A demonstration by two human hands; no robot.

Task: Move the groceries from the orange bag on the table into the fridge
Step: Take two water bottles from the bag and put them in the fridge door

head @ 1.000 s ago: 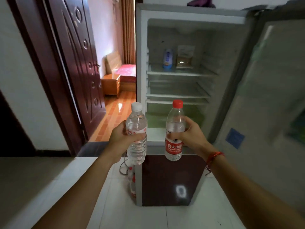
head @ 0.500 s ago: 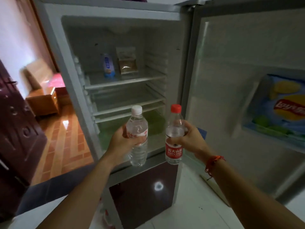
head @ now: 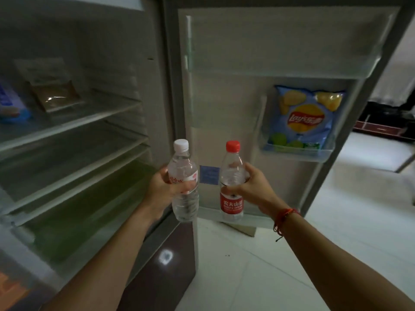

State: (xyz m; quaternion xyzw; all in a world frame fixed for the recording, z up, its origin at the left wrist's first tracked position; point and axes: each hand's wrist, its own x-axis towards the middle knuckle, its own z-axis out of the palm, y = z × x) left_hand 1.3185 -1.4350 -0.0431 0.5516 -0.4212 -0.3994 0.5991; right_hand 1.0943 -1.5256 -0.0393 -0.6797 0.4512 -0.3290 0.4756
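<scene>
My left hand (head: 166,187) grips a clear water bottle with a white cap (head: 183,167) upright. My right hand (head: 251,187) grips a second water bottle with a red cap and red label (head: 231,203), also upright. Both bottles hang side by side in front of the inside of the open fridge door (head: 224,104), near its lower part. The fridge (head: 155,90) stands open on the left with its glass shelves (head: 74,122) showing. The orange bag and the table are out of view.
A blue Lay's crisp bag (head: 301,117) sits in a door bin (head: 296,153) on the right. On the top shelf lie a brown packet (head: 56,97) and a blue packet (head: 11,108). White floor tiles (head: 247,265) spread below; a dark red cabinet (head: 381,126) stands far right.
The view has swung right from the fridge interior to the door. Both hands with their bottles have moved right, now in front of the door's lower part.
</scene>
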